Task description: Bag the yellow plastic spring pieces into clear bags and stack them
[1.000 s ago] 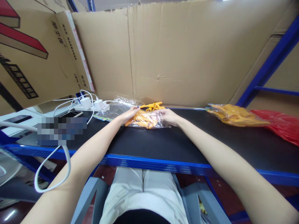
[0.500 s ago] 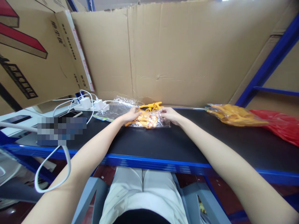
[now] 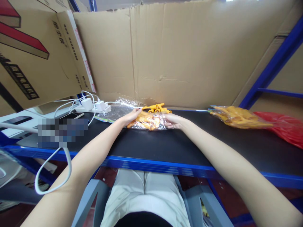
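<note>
A clear plastic bag (image 3: 149, 122) with several orange-yellow plastic pieces inside lies at the middle of the black tabletop. My left hand (image 3: 133, 116) is closed on the bag's left side, thumb on top. At the other end my right hand (image 3: 173, 121) grips the bag's right edge, its fingers partly hidden by the shiny film. Just behind the bag, loose yellow pieces (image 3: 157, 108) with round hollow ends lie in a small heap. A flat clear bag (image 3: 111, 112) with a coloured strip rests to the left of my left hand.
Farther right lie another bag of yellow pieces (image 3: 236, 116) and a red plastic bag (image 3: 279, 127). To the left are a power strip (image 3: 93, 107) with white chargers and cables, and a phone (image 3: 73, 116). A cardboard wall (image 3: 180, 56) closes off the back.
My right hand has turned and shifted lower around the bag's right end, its fingers now beneath the film. More loose yellow pieces show behind it. My left hand has barely moved.
</note>
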A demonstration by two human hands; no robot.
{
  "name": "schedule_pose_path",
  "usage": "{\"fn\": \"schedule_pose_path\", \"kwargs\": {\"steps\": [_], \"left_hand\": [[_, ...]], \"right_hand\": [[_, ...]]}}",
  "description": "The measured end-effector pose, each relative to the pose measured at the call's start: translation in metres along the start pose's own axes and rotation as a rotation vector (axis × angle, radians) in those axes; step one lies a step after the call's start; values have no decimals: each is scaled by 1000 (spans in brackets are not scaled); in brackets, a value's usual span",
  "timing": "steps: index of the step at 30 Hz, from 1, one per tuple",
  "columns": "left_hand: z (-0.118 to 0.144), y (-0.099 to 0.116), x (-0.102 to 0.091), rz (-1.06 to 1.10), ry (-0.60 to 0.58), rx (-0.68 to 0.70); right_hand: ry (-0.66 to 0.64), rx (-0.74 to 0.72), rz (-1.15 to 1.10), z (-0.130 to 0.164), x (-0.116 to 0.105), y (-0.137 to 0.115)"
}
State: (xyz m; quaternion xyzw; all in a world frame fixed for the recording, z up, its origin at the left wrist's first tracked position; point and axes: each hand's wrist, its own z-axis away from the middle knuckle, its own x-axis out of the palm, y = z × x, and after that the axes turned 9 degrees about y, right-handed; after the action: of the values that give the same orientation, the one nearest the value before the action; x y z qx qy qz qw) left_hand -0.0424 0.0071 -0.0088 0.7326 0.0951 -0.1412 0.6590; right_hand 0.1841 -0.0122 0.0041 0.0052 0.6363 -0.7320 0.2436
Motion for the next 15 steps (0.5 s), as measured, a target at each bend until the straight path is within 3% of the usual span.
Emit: {"fn": "schedule_pose_path", "kwargs": {"steps": [3, 8, 15], "left_hand": [[-1, -1, 0, 48, -14, -19], [-3, -2, 0, 75, -19, -17], [-7, -5, -1, 26, 19, -12]], "right_hand": [[-64, 32, -59, -1, 0, 1], [-131, -51, -38, 1, 0, 2], [-113, -88, 18, 4, 2, 1]]}}
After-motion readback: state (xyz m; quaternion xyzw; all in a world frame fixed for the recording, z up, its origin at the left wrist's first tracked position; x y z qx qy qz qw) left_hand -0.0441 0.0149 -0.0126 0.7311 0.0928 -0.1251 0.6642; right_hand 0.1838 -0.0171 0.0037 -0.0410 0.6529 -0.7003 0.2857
